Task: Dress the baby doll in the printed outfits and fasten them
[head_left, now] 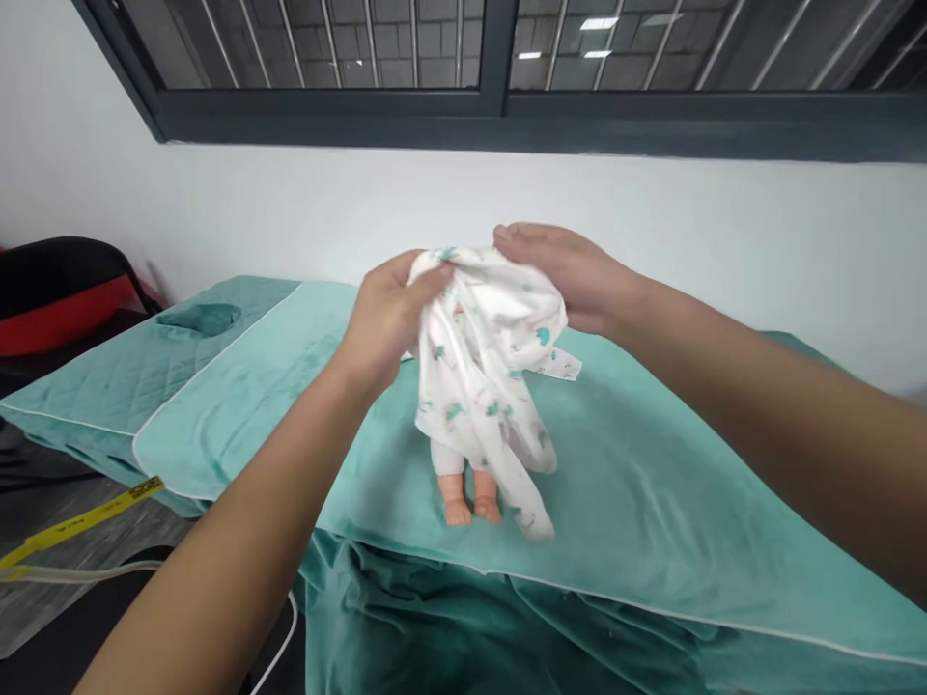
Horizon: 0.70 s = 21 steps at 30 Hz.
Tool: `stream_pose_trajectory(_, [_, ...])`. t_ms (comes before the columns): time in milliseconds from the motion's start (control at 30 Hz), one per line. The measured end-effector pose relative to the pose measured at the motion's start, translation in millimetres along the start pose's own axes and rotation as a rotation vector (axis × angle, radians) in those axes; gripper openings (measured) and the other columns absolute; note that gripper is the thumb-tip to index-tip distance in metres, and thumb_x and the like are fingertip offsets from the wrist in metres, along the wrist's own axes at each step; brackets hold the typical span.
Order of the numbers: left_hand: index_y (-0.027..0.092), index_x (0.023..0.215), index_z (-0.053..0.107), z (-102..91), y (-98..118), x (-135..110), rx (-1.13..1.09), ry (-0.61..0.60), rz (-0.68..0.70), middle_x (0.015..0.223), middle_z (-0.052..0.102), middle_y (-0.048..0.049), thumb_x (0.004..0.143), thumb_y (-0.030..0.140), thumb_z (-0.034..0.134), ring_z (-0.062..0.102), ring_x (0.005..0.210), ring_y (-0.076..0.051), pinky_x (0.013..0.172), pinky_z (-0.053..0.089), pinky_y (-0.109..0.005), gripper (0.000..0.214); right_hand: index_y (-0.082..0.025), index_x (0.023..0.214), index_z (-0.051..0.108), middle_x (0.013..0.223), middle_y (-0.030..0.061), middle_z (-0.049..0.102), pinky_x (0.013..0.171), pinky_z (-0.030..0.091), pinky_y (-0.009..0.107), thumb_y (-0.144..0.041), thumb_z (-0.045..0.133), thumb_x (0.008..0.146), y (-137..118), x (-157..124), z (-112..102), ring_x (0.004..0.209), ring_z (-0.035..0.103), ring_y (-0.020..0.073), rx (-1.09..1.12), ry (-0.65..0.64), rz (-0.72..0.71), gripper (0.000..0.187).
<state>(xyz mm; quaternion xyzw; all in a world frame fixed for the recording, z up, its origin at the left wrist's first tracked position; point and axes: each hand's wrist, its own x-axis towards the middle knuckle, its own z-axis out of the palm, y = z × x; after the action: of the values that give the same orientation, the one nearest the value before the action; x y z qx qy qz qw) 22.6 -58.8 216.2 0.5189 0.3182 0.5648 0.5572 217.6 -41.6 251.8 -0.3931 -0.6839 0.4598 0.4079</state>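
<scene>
A white baby garment (492, 376) with small green and pink prints hangs bunched between my two hands. Its upper edge is gripped by my left hand (395, 314), thumb pressed over the fabric. On the other side my right hand (554, 265) is closed at the cloth, with part of its fingers hidden behind it. A sleeve-like strip dangles at the lower right. Beneath the garment a doll (463, 497) lies on the bed; its bare feet and white-clothed legs show, while most of its head and body are covered.
A green velvet-covered bed (652, 492) with white piping stands against the white wall, below a dark window frame (499, 116). Patterned cloth (561, 364) lies behind the garment. At left are a face-hole opening (199, 319), a black and red chair (69, 309) and a yellow strap (83, 521).
</scene>
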Motion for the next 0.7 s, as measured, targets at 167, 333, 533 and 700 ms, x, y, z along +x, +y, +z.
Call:
stream_pose_trajectory(167, [0.019, 0.084, 0.065, 0.1, -9, -1, -0.067, -0.041, -0.039, 0.069, 0.064, -0.0021, 0.076, 0.040, 0.077, 0.065, 0.073, -0.020, 0.064, 0.051, -0.028, 0.025, -0.018, 0.080, 0.073, 0.073, 0.0055, 0.071, 0.061, 0.054, 0.036, -0.043, 0.087, 0.062, -5, -16, 4, 0.068, 0.067, 0.0232, -0.170, -0.365, 0.149, 0.033])
stream_pose_trajectory(333, [0.020, 0.071, 0.063, -2.7, -26, -12, 0.026, -0.301, -0.135, 0.048, 0.051, -0.0002, 0.076, 0.050, 0.075, 0.053, 0.051, -0.015, 0.052, 0.044, -0.027, 0.033, -0.022, 0.082, 0.069, 0.081, 0.0057, 0.073, 0.068, 0.057, 0.038, -0.055, 0.076, 0.076, 1, -9, 14, 0.077, 0.069, 0.0240, -0.024, -0.104, 0.041, 0.034])
stream_pose_trajectory(533, [0.017, 0.068, 0.064, -7.2, -32, -13, 0.059, -0.287, -0.177, 0.057, 0.057, -0.0009, 0.072, 0.035, 0.080, 0.052, 0.053, -0.013, 0.052, 0.041, -0.026, 0.025, -0.021, 0.090, 0.066, 0.085, 0.0083, 0.074, 0.071, 0.060, 0.042, -0.063, 0.069, 0.079, 24, -7, 17, 0.082, 0.070, 0.0267, 0.152, -0.099, 0.089, 0.043])
stream_pose_trajectory(700, [0.017, 0.098, 0.071, -4.8, -36, -5, -0.069, -0.074, -0.083, 0.086, 0.073, -0.0051, 0.075, 0.033, 0.076, 0.068, 0.080, -0.021, 0.069, 0.051, -0.027, 0.028, -0.020, 0.084, 0.072, 0.089, 0.0077, 0.074, 0.069, 0.059, 0.039, -0.040, 0.086, 0.066, 29, -10, 10, 0.082, 0.071, 0.0260, -0.004, -0.318, 0.234, 0.031])
